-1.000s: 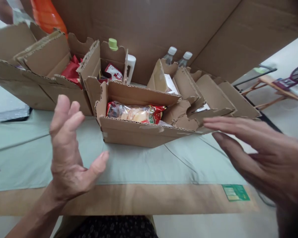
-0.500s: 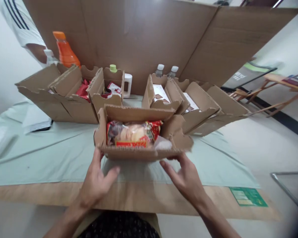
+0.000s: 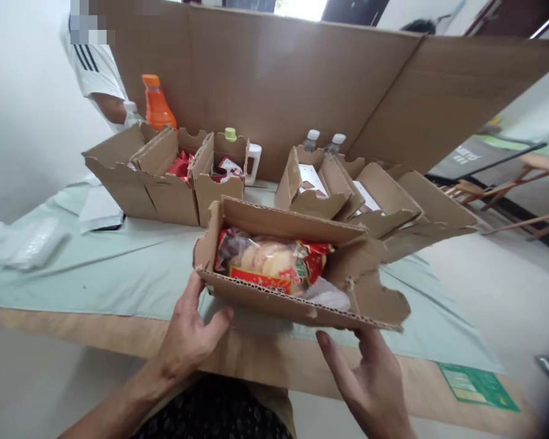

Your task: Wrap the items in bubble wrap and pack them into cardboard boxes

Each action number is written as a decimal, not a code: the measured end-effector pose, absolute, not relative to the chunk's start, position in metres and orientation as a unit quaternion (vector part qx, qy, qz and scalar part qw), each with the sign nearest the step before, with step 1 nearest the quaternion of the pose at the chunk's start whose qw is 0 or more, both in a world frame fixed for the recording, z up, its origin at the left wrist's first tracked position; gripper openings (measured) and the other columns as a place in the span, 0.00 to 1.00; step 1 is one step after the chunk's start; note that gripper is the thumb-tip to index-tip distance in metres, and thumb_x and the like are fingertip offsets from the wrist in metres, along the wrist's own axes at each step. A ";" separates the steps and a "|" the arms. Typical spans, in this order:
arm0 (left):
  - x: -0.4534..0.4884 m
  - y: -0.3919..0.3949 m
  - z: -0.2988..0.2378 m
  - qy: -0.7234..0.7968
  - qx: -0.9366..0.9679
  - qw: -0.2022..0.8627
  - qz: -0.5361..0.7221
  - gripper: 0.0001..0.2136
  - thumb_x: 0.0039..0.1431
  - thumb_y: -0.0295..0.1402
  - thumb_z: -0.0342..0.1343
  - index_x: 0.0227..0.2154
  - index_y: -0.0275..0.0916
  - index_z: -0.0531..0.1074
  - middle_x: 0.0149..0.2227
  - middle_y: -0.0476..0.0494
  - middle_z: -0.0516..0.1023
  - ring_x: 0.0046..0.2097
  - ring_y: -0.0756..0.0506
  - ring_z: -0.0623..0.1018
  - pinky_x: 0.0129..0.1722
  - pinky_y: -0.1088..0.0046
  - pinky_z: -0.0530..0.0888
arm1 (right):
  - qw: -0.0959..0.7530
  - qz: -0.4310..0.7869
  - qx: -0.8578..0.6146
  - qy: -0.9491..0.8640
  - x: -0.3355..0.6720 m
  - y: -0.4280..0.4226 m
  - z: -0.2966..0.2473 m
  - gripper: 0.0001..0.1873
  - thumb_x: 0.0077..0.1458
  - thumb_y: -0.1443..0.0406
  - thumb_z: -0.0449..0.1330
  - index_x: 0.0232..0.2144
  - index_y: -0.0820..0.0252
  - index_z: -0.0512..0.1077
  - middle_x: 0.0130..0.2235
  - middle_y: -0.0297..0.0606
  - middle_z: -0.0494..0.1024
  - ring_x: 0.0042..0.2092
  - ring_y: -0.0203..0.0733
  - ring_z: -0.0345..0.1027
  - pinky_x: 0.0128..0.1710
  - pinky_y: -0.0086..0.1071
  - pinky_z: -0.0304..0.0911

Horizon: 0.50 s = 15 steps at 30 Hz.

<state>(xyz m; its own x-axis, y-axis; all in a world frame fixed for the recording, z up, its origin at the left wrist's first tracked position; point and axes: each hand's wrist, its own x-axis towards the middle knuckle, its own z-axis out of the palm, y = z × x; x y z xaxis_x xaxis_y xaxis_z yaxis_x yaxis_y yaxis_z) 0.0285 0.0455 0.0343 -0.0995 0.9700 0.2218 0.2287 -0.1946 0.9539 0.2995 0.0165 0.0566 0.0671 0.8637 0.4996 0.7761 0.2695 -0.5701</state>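
An open-topped cardboard box is held between my two hands in front of me, its right end turned nearer to me. Inside lie a clear and red plastic packet of round, pale biscuit-like food and a crumpled whitish plastic wrap. My left hand grips the box's near left corner, fingers against its side and underside, thumb apart below the front wall. Under the near right part, my right hand supports the box; its fingertips are hidden beneath, and its thumb is off the cardboard.
Cardboard bins stand behind, a left group and a right group, before a tall cardboard panel. Bottles, including an orange one, stand behind them. Clear plastic packs lie left. A person's sleeve shows at far left.
The box has come nearer to me and its right end has swung toward me. Both hands have kept hold of it. The camera view has shifted, moving the background rightward.
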 end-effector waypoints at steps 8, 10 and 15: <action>0.027 0.102 0.011 0.492 0.592 0.353 0.532 0.35 0.59 0.35 0.63 0.69 0.43 0.60 0.66 0.36 0.71 0.68 0.35 0.70 0.69 0.50 0.65 | 0.446 0.201 -0.613 -0.621 0.333 0.013 0.012 0.17 0.62 0.52 0.62 0.48 0.54 0.74 0.41 0.43 0.83 0.41 0.50 0.79 0.41 0.42 0.76; 0.027 0.093 0.002 0.525 0.577 0.336 0.528 0.36 0.60 0.38 0.63 0.70 0.44 0.59 0.69 0.34 0.67 0.70 0.33 0.67 0.70 0.45 0.63 | 0.467 0.243 -0.603 -0.599 0.341 0.033 0.012 0.22 0.59 0.49 0.65 0.50 0.55 0.74 0.45 0.45 0.83 0.46 0.52 0.79 0.45 0.43 0.76; 0.050 0.048 -0.018 0.556 0.542 0.348 0.525 0.37 0.64 0.37 0.59 0.73 0.50 0.51 0.73 0.34 0.56 0.72 0.31 0.62 0.68 0.43 0.67 | 0.461 0.350 -0.542 -0.609 0.348 0.081 0.018 0.29 0.46 0.43 0.71 0.43 0.54 0.78 0.44 0.45 0.84 0.47 0.56 0.79 0.47 0.46 0.77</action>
